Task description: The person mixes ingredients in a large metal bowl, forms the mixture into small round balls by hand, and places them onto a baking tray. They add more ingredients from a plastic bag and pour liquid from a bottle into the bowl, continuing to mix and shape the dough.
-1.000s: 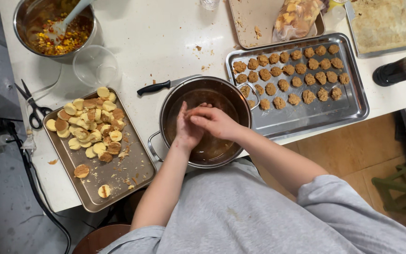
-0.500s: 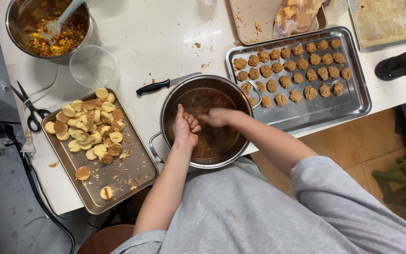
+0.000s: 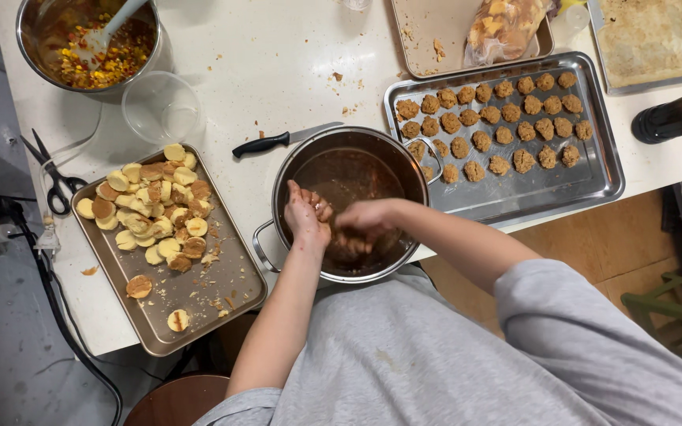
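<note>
Both my hands are inside a steel pot [image 3: 282,170] holding brown mixture [image 3: 357,177], at the table's near edge. My left hand [image 3: 307,214] is cupped with its fingers curled around a lump of the mixture. My right hand [image 3: 365,222] reaches down into the mixture beside it, fingers bent and smeared. To the right stands a steel tray [image 3: 586,185] with several rows of small brown balls [image 3: 499,126]. At the left a brown baking tray [image 3: 199,304] holds a heap of sliced banana rounds [image 3: 151,209].
A black-handled knife [image 3: 278,142] lies behind the pot. A bowl of red and yellow mix with a spoon [image 3: 92,43], a clear plastic cup [image 3: 159,106] and scissors [image 3: 53,177] sit at the left. A bagged food tray [image 3: 507,28] and a flat bake [image 3: 653,39] stand behind.
My hands have sunk lower into the pot and nearer its front wall. The left hand has curled around a lump of mixture, and the right has dipped into the mixture.
</note>
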